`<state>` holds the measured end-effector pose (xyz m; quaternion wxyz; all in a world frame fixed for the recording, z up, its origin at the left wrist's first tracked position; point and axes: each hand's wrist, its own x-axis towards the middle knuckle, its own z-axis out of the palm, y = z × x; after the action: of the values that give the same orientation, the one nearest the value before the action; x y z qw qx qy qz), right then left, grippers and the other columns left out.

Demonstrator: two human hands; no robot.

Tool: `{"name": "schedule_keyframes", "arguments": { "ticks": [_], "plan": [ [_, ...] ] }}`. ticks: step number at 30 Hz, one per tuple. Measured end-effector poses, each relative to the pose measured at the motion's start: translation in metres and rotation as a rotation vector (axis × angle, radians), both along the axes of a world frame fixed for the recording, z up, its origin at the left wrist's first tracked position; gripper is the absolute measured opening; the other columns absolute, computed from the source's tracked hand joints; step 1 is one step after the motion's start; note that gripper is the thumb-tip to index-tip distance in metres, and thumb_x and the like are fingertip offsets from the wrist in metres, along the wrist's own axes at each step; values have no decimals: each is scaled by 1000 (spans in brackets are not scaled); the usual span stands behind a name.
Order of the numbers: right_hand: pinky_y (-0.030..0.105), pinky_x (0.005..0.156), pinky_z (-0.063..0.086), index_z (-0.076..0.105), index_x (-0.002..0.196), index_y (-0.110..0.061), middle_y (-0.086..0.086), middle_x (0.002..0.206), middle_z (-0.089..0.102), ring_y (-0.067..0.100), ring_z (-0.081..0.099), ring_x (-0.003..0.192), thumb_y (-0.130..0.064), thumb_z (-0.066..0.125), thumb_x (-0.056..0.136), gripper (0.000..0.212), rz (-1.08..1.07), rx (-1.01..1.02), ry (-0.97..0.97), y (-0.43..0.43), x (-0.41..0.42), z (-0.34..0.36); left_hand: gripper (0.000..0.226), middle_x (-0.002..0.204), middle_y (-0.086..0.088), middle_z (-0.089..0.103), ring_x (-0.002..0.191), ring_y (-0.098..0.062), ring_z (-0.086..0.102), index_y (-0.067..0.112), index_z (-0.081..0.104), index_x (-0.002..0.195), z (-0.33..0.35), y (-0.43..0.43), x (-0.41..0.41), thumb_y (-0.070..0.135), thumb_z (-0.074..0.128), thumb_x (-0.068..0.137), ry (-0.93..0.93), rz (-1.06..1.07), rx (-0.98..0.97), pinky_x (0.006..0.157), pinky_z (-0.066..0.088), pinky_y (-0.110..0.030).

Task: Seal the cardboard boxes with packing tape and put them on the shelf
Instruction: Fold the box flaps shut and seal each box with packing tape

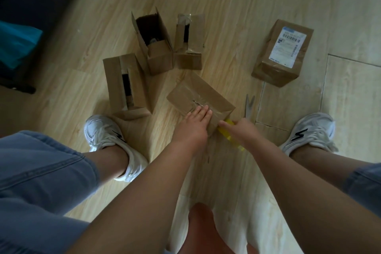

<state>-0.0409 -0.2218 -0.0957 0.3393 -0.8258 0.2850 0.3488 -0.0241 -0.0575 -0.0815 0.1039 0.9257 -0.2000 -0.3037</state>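
Note:
A closed brown cardboard box (203,97) lies on the wooden floor between my feet, glossy tape along its top seam. My left hand (195,122) presses flat on the near end of its top, fingers straight. My right hand (240,130) grips a yellowish roll of packing tape (229,132) at the box's near right corner, forefinger pointing at the box. Three boxes with open flaps stand behind: one at the left (125,84), one in the middle (154,41), one beside it (189,41). A sealed box with a white shipping label (284,51) sits at the right.
Scissors (249,106) lie on the floor just right of the box. My white sneakers stand at the left (107,136) and at the right (309,132). Dark furniture with teal and pink cloth (18,27) fills the upper left.

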Motion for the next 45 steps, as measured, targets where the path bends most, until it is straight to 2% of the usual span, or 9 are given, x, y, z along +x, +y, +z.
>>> {"name": "schedule_keyframes", "arguments": {
  "ticks": [4,12,19,27,31,34,38,40,45],
  "plan": [
    [28,59,42,69,81,-16,2,73,63,18,60,71,-37,67,91,22,-99,190,-154,-11,-19,2,56,167,-3,3,154,-21,2,22,10,159,4,-9,-1,29,30,108,-69,-12,12,124,7,-36],
    [30,61,45,73,84,-10,9,77,69,21,64,72,-45,70,89,35,-80,167,-154,-16,-21,1,56,152,-2,32,135,-25,33,23,32,151,17,-12,21,24,47,97,-152,-161,66,101,39,-39],
    [23,49,37,69,81,-7,0,66,59,12,54,60,-45,72,88,39,-27,138,-165,-19,-22,4,110,163,1,-26,152,-25,-16,24,-17,156,13,-24,35,19,68,87,-81,-432,252,122,18,-44],
    [29,68,47,70,91,-13,-3,76,66,15,64,77,-39,85,77,33,-11,288,-62,-25,-28,2,124,161,-2,-31,150,-30,-20,17,-30,151,10,-45,46,27,74,83,-209,-625,423,113,30,-43],
    [23,61,43,65,75,-20,-7,66,61,8,59,67,-35,85,78,25,4,298,-61,-26,-23,8,125,165,-6,-19,152,-33,-11,17,-28,152,17,-53,52,33,75,82,-205,-692,457,105,38,-42],
    [16,50,40,62,68,-21,-11,57,58,2,56,56,-35,85,78,28,-7,289,-84,-29,-17,22,128,165,-7,-10,153,-33,-4,14,-23,153,23,-56,56,35,80,79,-218,-663,447,95,48,-39],
    [31,81,52,73,103,-11,10,103,71,22,66,95,-41,71,89,33,-43,269,-116,-39,-5,50,136,166,-5,-10,153,-31,-5,16,-20,154,33,-43,60,37,85,71,-185,-540,401,91,56,-43],
    [29,81,49,72,108,-15,9,115,69,15,62,95,-41,67,91,31,-6,266,-125,-44,-1,59,139,166,-4,-10,153,-30,-6,16,-19,155,41,-32,59,39,87,69,-177,-466,371,93,55,-44],
    [32,68,39,75,94,-9,6,81,61,18,56,76,-50,71,85,42,96,199,-190,-49,4,72,134,166,-1,-12,153,-26,-7,18,-14,157,56,-17,49,35,86,70,-120,-299,238,104,46,-45]
  ]
}}
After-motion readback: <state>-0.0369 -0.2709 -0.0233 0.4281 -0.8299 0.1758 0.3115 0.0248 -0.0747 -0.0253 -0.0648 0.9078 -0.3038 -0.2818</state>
